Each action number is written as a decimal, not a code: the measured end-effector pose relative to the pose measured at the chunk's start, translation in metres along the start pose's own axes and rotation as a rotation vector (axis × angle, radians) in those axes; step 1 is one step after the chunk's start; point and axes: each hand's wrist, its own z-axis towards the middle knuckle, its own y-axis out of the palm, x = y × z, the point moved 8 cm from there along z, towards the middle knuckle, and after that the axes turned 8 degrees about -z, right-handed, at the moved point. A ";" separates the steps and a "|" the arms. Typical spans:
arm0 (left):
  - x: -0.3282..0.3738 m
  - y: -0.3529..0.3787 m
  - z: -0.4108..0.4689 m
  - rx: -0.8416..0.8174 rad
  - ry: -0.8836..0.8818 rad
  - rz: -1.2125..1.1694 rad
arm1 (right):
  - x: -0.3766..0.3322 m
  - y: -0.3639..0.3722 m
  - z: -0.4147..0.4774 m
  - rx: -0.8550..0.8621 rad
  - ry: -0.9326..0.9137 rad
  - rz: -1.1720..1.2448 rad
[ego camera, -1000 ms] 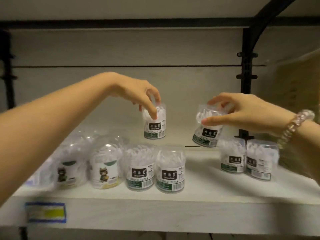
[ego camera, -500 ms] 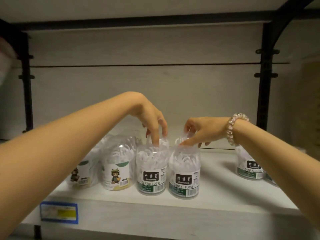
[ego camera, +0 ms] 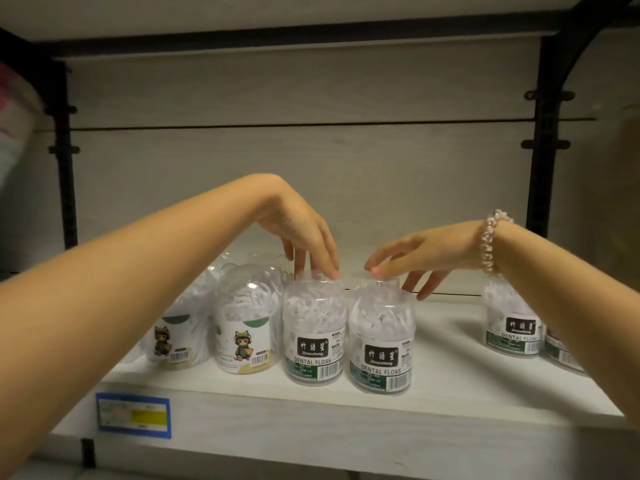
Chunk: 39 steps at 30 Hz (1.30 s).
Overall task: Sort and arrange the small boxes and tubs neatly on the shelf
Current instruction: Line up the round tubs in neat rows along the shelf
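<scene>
Shelf [ego camera: 346, 431] of pale grey board, seen from my head camera, carrying clear plastic tubs of white floss picks. My left hand [ego camera: 298, 230] hangs from a bent wrist over a clear cylindrical tub with a black-and-green "DENTAL FLOSS" label [ego camera: 313, 336]; its fingertips [ego camera: 330, 271] rest on the domed lid, and the grip is loosely spread rather than closed round the tub. My right hand [ego camera: 422, 251], with a clear beaded bracelet [ego camera: 490, 242] on the wrist, reaches in from the right over a second clear tub with the same label [ego camera: 381, 344]. Thumb and forefinger tips are drawn close together at the top of this lid, the other fingers fanned down behind it; whether the lid is actually pinched I cannot tell. Both tubs stand upright near the front edge, just beside one another, close but apart. Left of them stand two clear tubs with white cartoon-animal labels [ego camera: 244, 332], the further one partly hidden by my left forearm. Two more green-labelled tubs [ego camera: 512, 327] stand well apart at the right, partly behind my right forearm. Blue-framed price tag [ego camera: 133, 415] fixed to the shelf's front face.
</scene>
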 end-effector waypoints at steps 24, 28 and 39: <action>-0.002 0.054 -0.098 0.760 0.383 0.250 | -0.028 0.044 -0.093 0.621 -0.249 -0.211; -0.003 0.054 -0.100 0.782 0.401 0.254 | -0.032 0.045 -0.092 0.630 -0.225 -0.290; 0.056 0.019 -0.106 0.991 0.602 0.167 | 0.023 -0.024 -0.156 0.804 0.002 -0.374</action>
